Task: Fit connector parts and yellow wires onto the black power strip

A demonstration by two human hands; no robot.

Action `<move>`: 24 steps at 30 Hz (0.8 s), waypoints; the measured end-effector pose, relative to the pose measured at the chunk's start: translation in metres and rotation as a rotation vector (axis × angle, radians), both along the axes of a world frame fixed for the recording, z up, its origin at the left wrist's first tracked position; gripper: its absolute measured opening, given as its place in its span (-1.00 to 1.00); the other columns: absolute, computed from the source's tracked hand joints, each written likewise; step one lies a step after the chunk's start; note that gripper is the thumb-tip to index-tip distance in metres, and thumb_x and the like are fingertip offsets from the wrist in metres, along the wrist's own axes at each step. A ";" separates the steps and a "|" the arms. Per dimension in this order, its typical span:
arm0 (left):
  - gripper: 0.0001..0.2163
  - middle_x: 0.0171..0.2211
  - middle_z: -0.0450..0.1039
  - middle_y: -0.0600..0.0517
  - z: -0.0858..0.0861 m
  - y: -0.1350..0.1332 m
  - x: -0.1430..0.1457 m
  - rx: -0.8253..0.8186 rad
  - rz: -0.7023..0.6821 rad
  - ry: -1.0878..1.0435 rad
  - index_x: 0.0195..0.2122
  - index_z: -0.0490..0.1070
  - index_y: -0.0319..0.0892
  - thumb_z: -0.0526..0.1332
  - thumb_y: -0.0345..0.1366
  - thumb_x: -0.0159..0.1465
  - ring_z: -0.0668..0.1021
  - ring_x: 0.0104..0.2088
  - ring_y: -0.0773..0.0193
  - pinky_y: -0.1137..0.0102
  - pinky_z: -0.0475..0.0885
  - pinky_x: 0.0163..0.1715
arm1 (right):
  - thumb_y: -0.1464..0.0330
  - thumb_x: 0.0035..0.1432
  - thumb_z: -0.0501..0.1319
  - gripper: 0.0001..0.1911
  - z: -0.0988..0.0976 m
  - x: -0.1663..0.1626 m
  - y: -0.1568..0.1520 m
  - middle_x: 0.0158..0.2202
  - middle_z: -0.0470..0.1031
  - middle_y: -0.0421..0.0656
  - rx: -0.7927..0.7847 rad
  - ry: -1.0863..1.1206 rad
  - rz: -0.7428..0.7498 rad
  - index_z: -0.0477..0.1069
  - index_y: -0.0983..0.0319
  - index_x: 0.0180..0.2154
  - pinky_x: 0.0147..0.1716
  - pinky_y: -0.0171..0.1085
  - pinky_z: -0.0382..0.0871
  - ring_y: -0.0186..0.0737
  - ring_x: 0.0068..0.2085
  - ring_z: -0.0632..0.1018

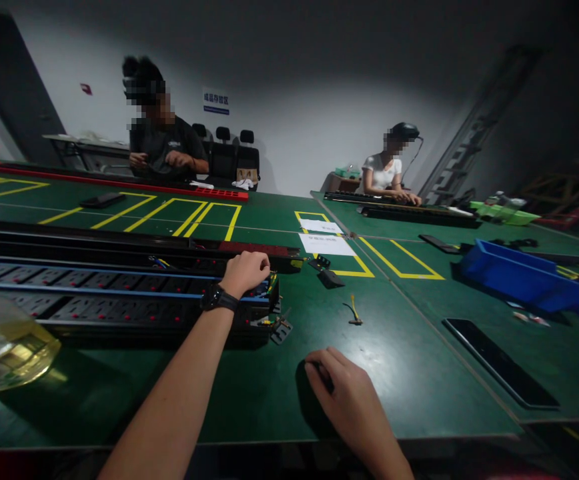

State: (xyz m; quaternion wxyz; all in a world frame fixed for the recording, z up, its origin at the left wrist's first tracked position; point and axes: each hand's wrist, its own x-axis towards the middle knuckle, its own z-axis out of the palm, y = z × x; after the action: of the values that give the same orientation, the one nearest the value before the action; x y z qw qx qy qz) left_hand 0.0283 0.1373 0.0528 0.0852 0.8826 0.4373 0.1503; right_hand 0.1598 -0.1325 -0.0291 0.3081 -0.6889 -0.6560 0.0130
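Observation:
My left hand (pixel 246 272), with a black watch on its wrist, is over the right end of the long power strips (pixel 119 308). Its fingers are curled, and whatever they may grip is hidden. Black socket faces with small red parts run along these strips, edged by blue lines. Loose wires and a black end plate (pixel 282 329) stick out at the strip end below that hand. Closer to the front edge, my right hand (pixel 343 390) hovers over or rests on the green table, fingers curled inward with nothing visible in them. A small yellow-and-black wire piece (pixel 353 313) lies beyond it.
A clear bottle of yellowish liquid (pixel 9 347) is at the left. Black brackets (pixel 330 278) and paper sheets (pixel 327 243) lie ahead. On the right are a dark phone-like slab (pixel 499 363) and a blue bin (pixel 522 277). Two people work across the table.

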 end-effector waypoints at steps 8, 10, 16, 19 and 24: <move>-0.80 -0.15 0.69 -0.07 0.001 -0.005 0.001 0.037 0.007 0.033 -0.15 0.67 0.00 0.22 -0.21 0.35 0.68 -0.06 -0.05 0.17 0.54 -0.01 | 0.37 0.46 0.14 -0.79 0.001 -0.002 0.000 -0.31 0.56 -0.18 0.000 0.020 -0.005 0.54 0.13 -0.21 -0.34 -0.27 0.38 -0.20 -0.33 0.61; -0.78 -0.13 0.70 -0.07 0.002 -0.006 0.001 0.038 0.006 0.048 -0.12 0.67 0.01 0.21 -0.22 0.36 0.69 -0.05 -0.04 0.17 0.54 0.01 | 0.37 0.45 0.14 -0.80 0.001 -0.002 0.000 -0.31 0.56 -0.18 -0.001 0.020 -0.006 0.53 0.13 -0.21 -0.33 -0.27 0.38 -0.20 -0.32 0.61; -0.70 0.01 0.69 -0.04 0.001 -0.006 0.001 0.023 -0.058 0.050 0.01 0.66 0.05 0.14 -0.24 0.41 0.67 0.04 -0.06 0.11 0.54 0.08 | 0.36 0.47 0.11 -0.77 0.001 -0.001 0.000 -0.33 0.55 -0.18 0.010 0.015 0.007 0.52 0.14 -0.21 -0.35 -0.27 0.36 -0.20 -0.34 0.60; -0.65 0.07 0.67 0.03 0.001 -0.006 0.000 -0.023 -0.117 0.000 0.11 0.61 0.10 0.12 -0.30 0.42 0.66 0.08 0.01 0.16 0.53 0.10 | 0.35 0.48 0.10 -0.76 0.002 -0.002 0.000 -0.33 0.55 -0.17 0.020 0.007 -0.001 0.53 0.14 -0.21 -0.35 -0.27 0.36 -0.20 -0.35 0.59; -0.61 0.09 0.67 0.06 0.002 -0.008 0.000 -0.073 -0.163 -0.042 0.12 0.60 0.09 0.12 -0.40 0.39 0.66 0.10 0.05 0.18 0.53 0.13 | 0.34 0.49 0.09 -0.75 0.002 -0.004 -0.001 -0.34 0.55 -0.17 0.023 0.019 -0.006 0.53 0.13 -0.21 -0.35 -0.28 0.37 -0.21 -0.35 0.59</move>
State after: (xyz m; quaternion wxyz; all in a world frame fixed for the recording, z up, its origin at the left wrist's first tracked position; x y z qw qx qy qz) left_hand 0.0287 0.1291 0.0550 0.1382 0.9082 0.3672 0.1454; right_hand 0.1563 -0.1331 -0.0267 0.3223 -0.6872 -0.6510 0.0109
